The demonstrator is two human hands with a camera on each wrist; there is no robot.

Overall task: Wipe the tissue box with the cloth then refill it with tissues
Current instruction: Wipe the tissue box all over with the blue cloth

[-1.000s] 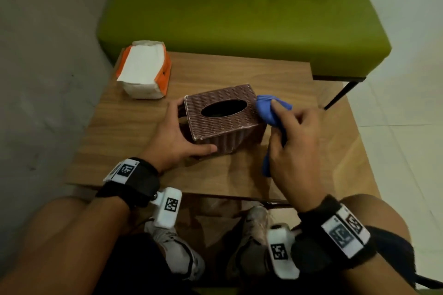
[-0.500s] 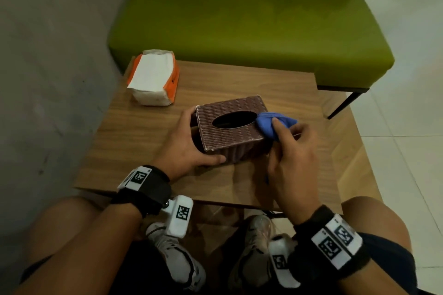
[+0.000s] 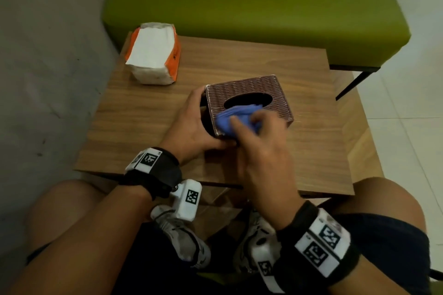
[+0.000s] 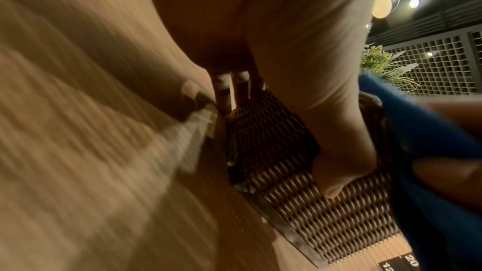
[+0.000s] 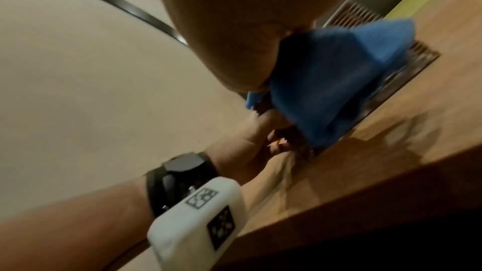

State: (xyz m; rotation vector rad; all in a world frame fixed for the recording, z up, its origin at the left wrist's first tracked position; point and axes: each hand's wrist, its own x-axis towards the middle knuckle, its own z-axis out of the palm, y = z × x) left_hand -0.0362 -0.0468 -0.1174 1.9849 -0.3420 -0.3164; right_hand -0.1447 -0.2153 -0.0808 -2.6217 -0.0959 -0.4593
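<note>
I see my left hand (image 3: pixel 191 124) wrapped round the woven tissue box's (image 3: pixel 275 90) near left corner mid-table (image 3: pixel 143 115), my right hand (image 3: pixel 261 151) clutching the bunched blue cloth (image 3: pixel 230 118) on its top, tissue pack (image 3: pixel 154 54) far left

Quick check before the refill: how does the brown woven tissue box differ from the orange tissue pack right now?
The tissue box is dark brown and woven, with an oval slot on top; the tissue pack is orange wrap around white tissues. The box is steadied by the left hand while the right hand rubs the cloth on it; the pack lies untouched at the far left corner. Both rest on the table.
</note>
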